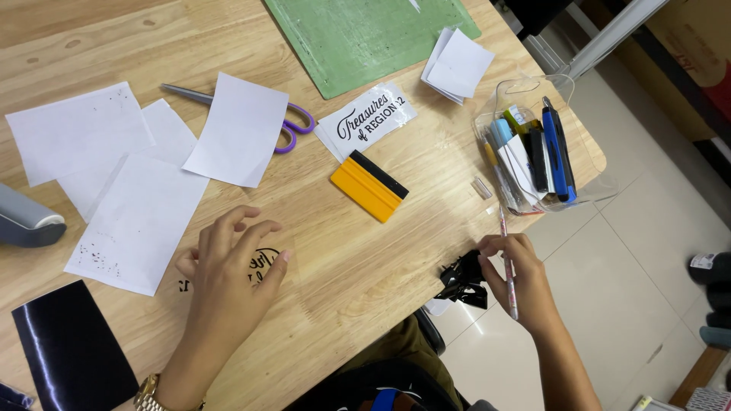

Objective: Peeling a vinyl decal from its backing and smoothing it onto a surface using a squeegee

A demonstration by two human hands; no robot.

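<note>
**Weeding the black lettering at the table's edge**

At the near edge of the wooden table (365, 251) we had our left hand (228, 262) spread flat, fingers open and pressing down on a clear sheet with black cut lettering (263, 262), which lay partly hidden under the palm. Our right hand (514, 274) was closed around a thin pen-like tool (508, 281), and its fingertips also pinched a crumpled wad of black scraps (461, 281) just off the table's edge.

We judged the work to be partway through: the wad suggested that a good deal of waste film had already been pulled off, and one finished lettered strip (369, 119) lay further up the table, near the yellow squeegee (368, 186). How much remained on the sheet under our left hand we could not tell. A dark uncut sheet (72, 350) lay at the near left corner, and white backing papers (137, 221) were scattered beside purple-handled scissors (293, 125).
</note>
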